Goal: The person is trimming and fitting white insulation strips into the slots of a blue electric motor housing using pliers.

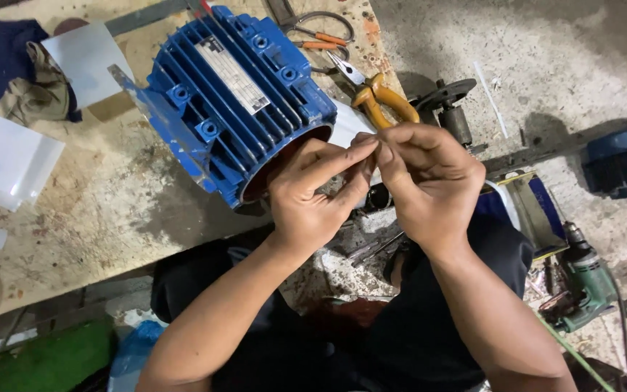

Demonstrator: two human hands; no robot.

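Something small was pinched between the fingertips of both hands, but it was too small and too covered by the fingers to make out. The left hand [312,190] and the right hand [424,180] met fingertip to fingertip, each closed in a fine pinch, thumbs pressed against forefingers, so whatever they held stayed hidden at the point of contact.

Just behind the left hand lay a blue motor housing [234,101], ribbed with cooling fins and lying on its side, its open round end turned toward the hands. The left hand covered part of that opening, and the inside was dark and hard to read. A pale nameplate sat on its upper fins.

Just beyond the right hand's knuckles lay yellow-handled pliers [375,98], their jaws pointing away from the hands. Farther off, past the pliers, were orange-handled snips [319,38], partly cut off by the top edge.

All of these rested on a worn, stained workbench [88,210]. Well to the left of the left hand lay white sheets [5,160] and a crumpled rag [38,91].

Below and to the right of the right hand, on the floor, lay a green power drill [585,279].
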